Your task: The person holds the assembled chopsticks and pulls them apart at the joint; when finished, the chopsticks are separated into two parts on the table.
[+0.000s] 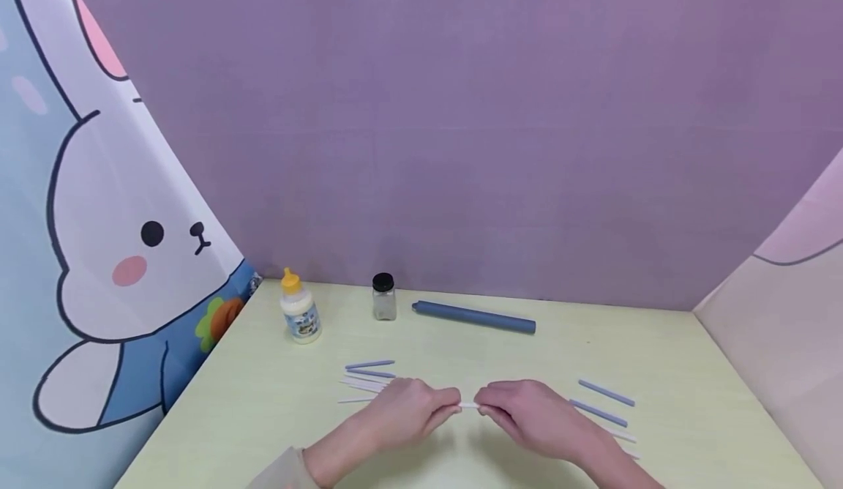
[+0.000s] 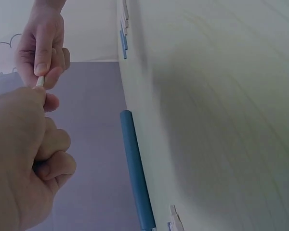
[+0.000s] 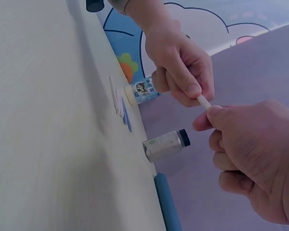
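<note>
Over the table's front half, my left hand (image 1: 411, 412) and right hand (image 1: 530, 416) pinch one thin white stick (image 1: 469, 405), one hand at each side. A short bare length shows between the thumbs in the head view, and both wrist views show the white stick (image 2: 40, 81) too. The rest of it is hidden in the fingers. The other fingers of each hand are curled in. In the right wrist view the left hand (image 3: 183, 67) grips from the far side. The hands are above the table, casting shadows on it.
Several blue sticks (image 1: 370, 364) and white sticks (image 1: 358, 400) lie left of the hands; more blue sticks (image 1: 606, 392) and white ones lie right. Behind are a yellow-capped glue bottle (image 1: 301, 318), a black-lidded jar (image 1: 384, 302) and a thick blue roll (image 1: 474, 317), before a purple cloth (image 1: 461, 130).
</note>
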Demonstrator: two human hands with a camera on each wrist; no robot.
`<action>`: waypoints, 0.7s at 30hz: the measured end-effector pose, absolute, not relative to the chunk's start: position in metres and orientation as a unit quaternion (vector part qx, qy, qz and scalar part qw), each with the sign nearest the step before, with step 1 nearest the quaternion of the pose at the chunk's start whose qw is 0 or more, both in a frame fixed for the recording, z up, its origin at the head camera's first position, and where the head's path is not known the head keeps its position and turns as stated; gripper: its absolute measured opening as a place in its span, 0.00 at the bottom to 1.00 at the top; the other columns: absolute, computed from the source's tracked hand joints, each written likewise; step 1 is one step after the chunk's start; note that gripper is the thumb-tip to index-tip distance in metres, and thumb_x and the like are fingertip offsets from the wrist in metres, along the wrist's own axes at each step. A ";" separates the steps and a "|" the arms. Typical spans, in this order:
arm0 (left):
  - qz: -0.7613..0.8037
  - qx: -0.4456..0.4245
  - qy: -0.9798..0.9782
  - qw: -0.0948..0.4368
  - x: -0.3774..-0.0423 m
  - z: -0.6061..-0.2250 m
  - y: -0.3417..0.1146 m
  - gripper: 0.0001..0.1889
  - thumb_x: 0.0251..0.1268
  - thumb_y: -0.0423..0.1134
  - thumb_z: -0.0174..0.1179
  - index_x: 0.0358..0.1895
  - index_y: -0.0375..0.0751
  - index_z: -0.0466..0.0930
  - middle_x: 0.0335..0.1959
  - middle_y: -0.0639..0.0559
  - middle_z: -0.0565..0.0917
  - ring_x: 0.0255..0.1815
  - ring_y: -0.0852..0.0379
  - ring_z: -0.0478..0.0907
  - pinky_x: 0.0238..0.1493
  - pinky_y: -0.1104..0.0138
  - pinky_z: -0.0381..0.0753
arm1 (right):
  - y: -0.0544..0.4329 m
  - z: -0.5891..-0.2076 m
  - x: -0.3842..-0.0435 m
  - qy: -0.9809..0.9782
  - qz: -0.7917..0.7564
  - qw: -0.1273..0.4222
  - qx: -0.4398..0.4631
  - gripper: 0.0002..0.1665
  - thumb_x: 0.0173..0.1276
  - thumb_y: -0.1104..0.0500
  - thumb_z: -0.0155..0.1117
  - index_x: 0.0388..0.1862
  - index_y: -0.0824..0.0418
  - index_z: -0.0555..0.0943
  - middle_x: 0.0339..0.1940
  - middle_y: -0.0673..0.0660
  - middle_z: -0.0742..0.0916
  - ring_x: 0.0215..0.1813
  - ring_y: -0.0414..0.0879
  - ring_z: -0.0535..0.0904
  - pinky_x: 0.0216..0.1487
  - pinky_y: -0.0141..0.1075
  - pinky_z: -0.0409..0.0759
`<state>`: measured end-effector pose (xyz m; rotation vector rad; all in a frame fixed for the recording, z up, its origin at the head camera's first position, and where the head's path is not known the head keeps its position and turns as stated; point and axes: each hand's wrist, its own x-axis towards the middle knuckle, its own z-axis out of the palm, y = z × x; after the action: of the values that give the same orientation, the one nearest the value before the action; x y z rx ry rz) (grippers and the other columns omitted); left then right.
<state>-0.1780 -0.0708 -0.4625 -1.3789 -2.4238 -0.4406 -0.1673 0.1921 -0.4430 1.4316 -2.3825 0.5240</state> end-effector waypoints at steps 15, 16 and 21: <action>-0.038 -0.440 -0.882 0.161 -0.179 -0.453 -0.056 0.20 0.85 0.49 0.52 0.27 0.51 0.69 0.12 0.64 0.57 0.13 0.67 0.53 0.18 0.73 0.50 | 0.185 -0.443 -0.168 -0.867 0.194 0.100 0.447 0.15 0.83 0.57 0.60 0.31 0.48 0.75 0.22 0.35 0.73 0.25 0.24 0.60 0.30 0.18 0.63; -0.035 -0.447 -0.880 0.157 -0.179 -0.453 -0.056 0.20 0.85 0.49 0.52 0.27 0.51 0.69 0.12 0.64 0.57 0.13 0.67 0.54 0.18 0.73 0.51 | 0.187 -0.443 -0.169 -0.864 0.191 0.103 0.453 0.15 0.83 0.57 0.60 0.30 0.48 0.74 0.21 0.35 0.70 0.25 0.23 0.59 0.30 0.18 0.62; -0.033 -0.481 -0.859 0.174 -0.181 -0.453 -0.056 0.17 0.83 0.48 0.55 0.30 0.51 0.71 0.11 0.64 0.63 0.13 0.68 0.56 0.17 0.73 0.53 | 0.193 -0.443 -0.169 -0.848 0.183 0.126 0.481 0.17 0.82 0.57 0.61 0.30 0.49 0.70 0.21 0.36 0.59 0.26 0.23 0.53 0.29 0.16 0.56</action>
<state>-0.1810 -0.0562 -0.4533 -1.3631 -2.4354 -0.0933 -0.1690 0.1931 -0.4428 1.4011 -2.4691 0.5338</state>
